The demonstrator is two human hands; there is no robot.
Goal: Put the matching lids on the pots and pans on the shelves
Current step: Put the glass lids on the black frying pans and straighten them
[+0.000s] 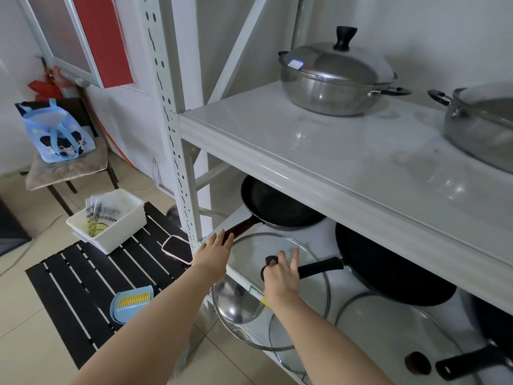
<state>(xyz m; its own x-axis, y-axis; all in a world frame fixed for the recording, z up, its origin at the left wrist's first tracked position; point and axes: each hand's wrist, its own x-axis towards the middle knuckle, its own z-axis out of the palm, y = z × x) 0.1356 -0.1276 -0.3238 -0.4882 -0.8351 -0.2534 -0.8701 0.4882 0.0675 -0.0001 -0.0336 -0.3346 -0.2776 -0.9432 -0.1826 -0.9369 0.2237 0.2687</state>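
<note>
Right hand (280, 276) grips glass lid (277, 245) knob — lid tilted.

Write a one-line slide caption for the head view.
Right hand grips glass lid knob; left hand holds frying pan handle.
</note>
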